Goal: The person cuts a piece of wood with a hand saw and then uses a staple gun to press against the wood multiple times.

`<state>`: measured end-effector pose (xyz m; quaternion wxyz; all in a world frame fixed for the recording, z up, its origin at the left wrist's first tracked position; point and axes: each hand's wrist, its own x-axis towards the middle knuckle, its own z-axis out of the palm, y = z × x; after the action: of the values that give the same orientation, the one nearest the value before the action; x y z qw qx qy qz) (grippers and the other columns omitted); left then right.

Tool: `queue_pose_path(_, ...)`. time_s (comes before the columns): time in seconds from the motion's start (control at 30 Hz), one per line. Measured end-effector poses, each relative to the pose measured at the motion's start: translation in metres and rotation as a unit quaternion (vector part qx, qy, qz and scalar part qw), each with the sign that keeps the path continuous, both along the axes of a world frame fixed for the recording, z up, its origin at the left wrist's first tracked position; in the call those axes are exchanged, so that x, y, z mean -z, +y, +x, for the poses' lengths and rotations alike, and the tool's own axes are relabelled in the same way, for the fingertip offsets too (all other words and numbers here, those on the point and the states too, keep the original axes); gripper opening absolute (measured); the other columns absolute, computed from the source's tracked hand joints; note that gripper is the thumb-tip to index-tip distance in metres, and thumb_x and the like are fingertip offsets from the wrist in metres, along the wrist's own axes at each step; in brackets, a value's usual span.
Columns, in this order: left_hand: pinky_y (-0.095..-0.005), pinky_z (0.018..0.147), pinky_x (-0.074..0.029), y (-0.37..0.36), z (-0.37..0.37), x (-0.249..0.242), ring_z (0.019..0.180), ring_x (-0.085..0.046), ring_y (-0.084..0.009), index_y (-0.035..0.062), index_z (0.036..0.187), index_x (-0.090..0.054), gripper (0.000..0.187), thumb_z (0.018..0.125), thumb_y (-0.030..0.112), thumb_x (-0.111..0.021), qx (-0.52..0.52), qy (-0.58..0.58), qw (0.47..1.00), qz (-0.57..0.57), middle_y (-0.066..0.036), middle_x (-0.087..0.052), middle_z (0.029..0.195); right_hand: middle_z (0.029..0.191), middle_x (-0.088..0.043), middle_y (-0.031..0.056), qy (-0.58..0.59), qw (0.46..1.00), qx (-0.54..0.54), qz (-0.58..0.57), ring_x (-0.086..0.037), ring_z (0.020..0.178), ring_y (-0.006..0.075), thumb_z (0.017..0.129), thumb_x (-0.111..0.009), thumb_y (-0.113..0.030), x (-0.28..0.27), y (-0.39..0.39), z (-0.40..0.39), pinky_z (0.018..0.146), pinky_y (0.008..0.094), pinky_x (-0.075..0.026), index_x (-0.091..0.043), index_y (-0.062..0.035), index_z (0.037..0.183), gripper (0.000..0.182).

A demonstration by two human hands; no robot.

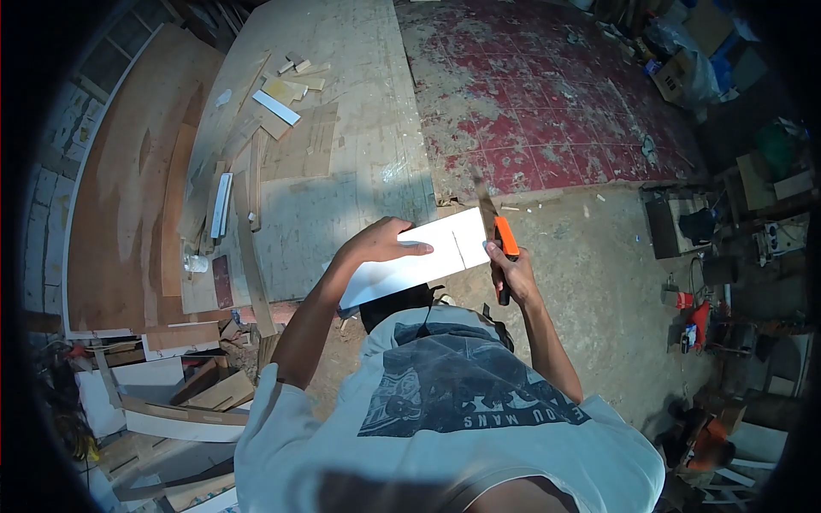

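Note:
A white board point(419, 256) with a dark line drawn across it near its right end lies tilted in front of my body. My left hand point(385, 242) grips its upper edge, thumb resting on the white face. In my right hand point(515, 272) is the orange and black handle of a handsaw point(507, 237). The saw's blade points up and away, blurred, beside the board's right end. My right thumb and fingers are close to that end; whether they touch it I cannot tell.
A wooden worktable point(359, 103) carries wood offcuts point(295, 81) and white-faced strips point(221, 205). Beyond is a red tiled floor point(547, 103). Scrap boards point(180, 393) are piled at the lower left. Crates and tools line the right side.

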<state>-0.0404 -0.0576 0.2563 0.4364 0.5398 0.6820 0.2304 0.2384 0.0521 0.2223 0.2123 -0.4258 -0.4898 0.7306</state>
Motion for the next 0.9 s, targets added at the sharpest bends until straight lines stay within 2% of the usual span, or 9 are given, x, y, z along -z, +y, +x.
queue_pose_path(0.1, -0.0377, 0.067, -0.049, 0.004, -0.002, -0.011, 0.072, -0.065, -0.0237, -0.0048, 0.092, -0.071, 0.067, 0.076, 0.06, -0.078, 0.043, 0.039, 0.997, -0.054, -0.016, -0.069, 0.078, 0.056, -0.049, -0.0016, -0.009, 0.998, -0.046, 0.035, -0.044, 0.039, 0.007, 0.09, -0.076, -0.034, 0.001, 0.002, 0.004, 0.037, 0.0253, -0.034, -0.065, 0.004, 0.1, 0.041)
queue_pose_path(0.2, -0.0368, 0.067, -0.049, 0.007, 0.001, -0.013, 0.073, -0.065, -0.0223, -0.0048, 0.09, -0.07, 0.064, 0.075, 0.057, -0.079, 0.066, 0.053, 0.993, -0.085, -0.016, -0.069, 0.078, 0.055, -0.051, -0.0006, 0.009, 0.997, -0.062, 0.052, -0.045, 0.039, 0.0067, 0.088, -0.078, -0.036, -0.004, 0.001, -0.002, 0.037, 0.0251, -0.034, -0.065, 0.0027, 0.093, 0.041)
queue_pose_path(0.3, -0.0366, 0.066, -0.049, 0.008, 0.0, -0.011, 0.072, -0.064, -0.022, -0.0043, 0.088, -0.071, 0.064, 0.075, 0.057, -0.08, 0.066, 0.053, 0.993, -0.085, -0.016, -0.068, 0.077, 0.053, -0.051, -0.0012, -0.057, 0.989, -0.09, 0.1, -0.044, 0.039, 0.0068, 0.086, -0.08, -0.035, -0.02, -0.001, -0.015, 0.036, 0.0247, -0.033, -0.06, -0.003, 0.075, 0.039)
queue_pose_path(0.57, -0.0366, 0.067, -0.047, 0.003, -0.003, -0.005, 0.071, -0.059, -0.0212, -0.0021, 0.093, -0.066, 0.06, 0.074, 0.053, -0.081, 0.027, 0.09, 0.995, -0.03, -0.013, -0.065, 0.076, 0.052, -0.049, -0.0022, -0.064, 0.992, -0.073, 0.08, -0.045, 0.038, 0.0073, 0.086, -0.08, -0.032, -0.002, 0.004, -0.026, 0.036, 0.0251, -0.035, -0.057, -0.0059, 0.075, 0.037)
queue_pose_path(0.63, -0.0363, 0.069, -0.046, 0.003, -0.009, 0.011, 0.073, -0.056, -0.0204, -0.0002, 0.095, -0.063, 0.055, 0.077, 0.049, -0.08, 0.086, 0.034, 0.996, 0.005, -0.012, -0.064, 0.079, 0.052, -0.049, -0.002, -0.067, 0.993, -0.061, 0.071, -0.045, 0.038, 0.0074, 0.087, -0.079, -0.031, 0.01, 0.006, -0.025, 0.035, 0.0252, -0.034, -0.056, -0.0059, 0.076, 0.036)
queue_pose_path(0.73, -0.0353, 0.073, -0.046, 0.004, -0.011, 0.032, 0.077, -0.059, -0.02, 0.0017, 0.099, -0.065, 0.048, 0.081, 0.043, -0.078, 0.068, 0.045, 0.997, -0.001, -0.011, -0.065, 0.083, 0.055, -0.05, -0.0019, -0.08, 0.994, -0.048, 0.051, -0.043, 0.039, 0.0077, 0.09, -0.076, -0.031, 0.029, 0.011, -0.022, 0.037, 0.0259, -0.033, -0.067, 0.0, 0.087, 0.032)
queue_pose_path(0.83, -0.0387, 0.072, -0.05, 0.005, -0.009, 0.074, 0.077, -0.064, -0.026, 0.0062, 0.105, -0.067, 0.037, 0.083, 0.035, -0.076, 0.025, 0.096, 0.992, 0.073, -0.012, -0.068, 0.083, 0.055, -0.05, -0.0022, -0.047, 0.998, -0.027, 0.029, -0.042, 0.04, 0.0075, 0.098, -0.065, -0.025, 0.047, 0.019, -0.018, 0.039, 0.0263, -0.035, -0.067, -0.0035, 0.125, 0.034)
queue_pose_path(0.87, -0.0387, 0.072, -0.05, 0.005, -0.009, 0.08, 0.077, -0.064, -0.026, 0.0062, 0.105, -0.067, 0.037, 0.083, 0.035, -0.076, 0.028, 0.094, 0.993, 0.071, -0.012, -0.068, 0.083, 0.055, -0.05, -0.0022, -0.049, 0.998, -0.025, 0.026, -0.042, 0.04, 0.0075, 0.098, -0.065, -0.025, 0.052, 0.021, -0.016, 0.039, 0.0263, -0.035, -0.067, -0.0035, 0.125, 0.034)
queue_pose_path(0.9, -0.0407, 0.075, -0.05, 0.007, -0.006, 0.082, 0.086, -0.066, -0.0291, 0.0108, 0.11, -0.069, 0.036, 0.083, 0.035, -0.074, 0.037, 0.17, 0.983, 0.053, -0.013, -0.07, 0.091, 0.055, -0.05, -0.0022, -0.063, 0.997, -0.035, 0.029, -0.043, 0.041, 0.0074, 0.097, -0.066, -0.025, 0.054, 0.021, -0.014, 0.039, 0.0265, -0.036, -0.068, -0.0035, 0.123, 0.034)
